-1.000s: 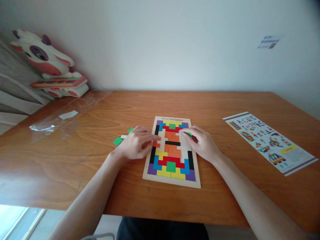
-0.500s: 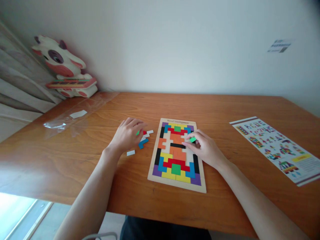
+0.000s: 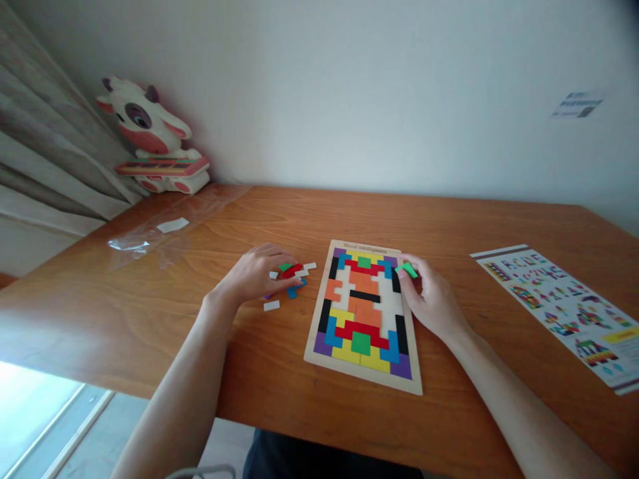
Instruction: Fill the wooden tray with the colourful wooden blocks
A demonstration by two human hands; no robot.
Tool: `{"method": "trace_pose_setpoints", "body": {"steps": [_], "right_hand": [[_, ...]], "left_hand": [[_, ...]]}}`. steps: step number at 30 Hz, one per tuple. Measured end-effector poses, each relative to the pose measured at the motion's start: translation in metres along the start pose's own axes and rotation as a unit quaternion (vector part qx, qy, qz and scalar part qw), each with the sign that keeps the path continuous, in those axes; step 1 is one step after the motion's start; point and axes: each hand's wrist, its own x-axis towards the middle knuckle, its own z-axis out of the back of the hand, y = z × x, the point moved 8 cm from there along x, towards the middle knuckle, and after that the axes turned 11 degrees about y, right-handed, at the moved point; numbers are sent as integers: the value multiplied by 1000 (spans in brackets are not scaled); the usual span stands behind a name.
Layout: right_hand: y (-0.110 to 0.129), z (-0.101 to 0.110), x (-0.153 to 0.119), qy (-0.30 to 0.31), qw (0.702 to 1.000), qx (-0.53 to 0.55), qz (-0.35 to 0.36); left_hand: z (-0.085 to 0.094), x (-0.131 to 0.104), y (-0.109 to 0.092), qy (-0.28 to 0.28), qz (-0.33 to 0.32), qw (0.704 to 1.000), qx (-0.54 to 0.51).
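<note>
A wooden puzzle board (image 3: 313, 356) lies on the desk, filled with coloured block pieces around its edges, with bare pale wood showing on both sides of the middle. My right hand (image 3: 432, 293) pinches a green puzzle piece (image 3: 408, 270) over the board's right edge. Left of the board, my left hand (image 3: 257, 273) rests low over a pile of loose pieces, thumb and fingers apart around it. In that pile are a red piece (image 3: 293, 271), a blue piece (image 3: 297, 289) and several white-looking ones; my fingers hide part of it. One white-looking piece (image 3: 271, 305) lies nearer me.
A printed pattern sheet (image 3: 564, 313) lies on the right of the desk (image 3: 449, 219). Clear plastic wrapping (image 3: 150, 243) is at the back left, in front of a cow-shaped toy keyboard (image 3: 162, 166). A curtain (image 3: 50, 133) hangs at the far left.
My right hand has moved right with the green piece, from above the board's inside to its edge. My left hand has lowered, its thumb and fingers spreading around the loose pieces.
</note>
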Motion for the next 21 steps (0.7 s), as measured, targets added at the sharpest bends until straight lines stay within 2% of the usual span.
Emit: {"method": "trace_pose_setpoints", "body": {"steps": [3,8,15,21], "right_hand": [[-7,3,-1,-13,999,0,-34],[-9,7,-1,-33,999,2,-38],[-21,13,-1,-57,996,-11,-61],[-18,14,-1,-58,996,-10,-71]], "left_hand": [[0,0,-8,24,-18,999,-27],[-2,-3,1,23,37,999,-7],[-11,1,-6,41,-25,999,-26],[-8,3,-8,75,9,996,-40]]}}
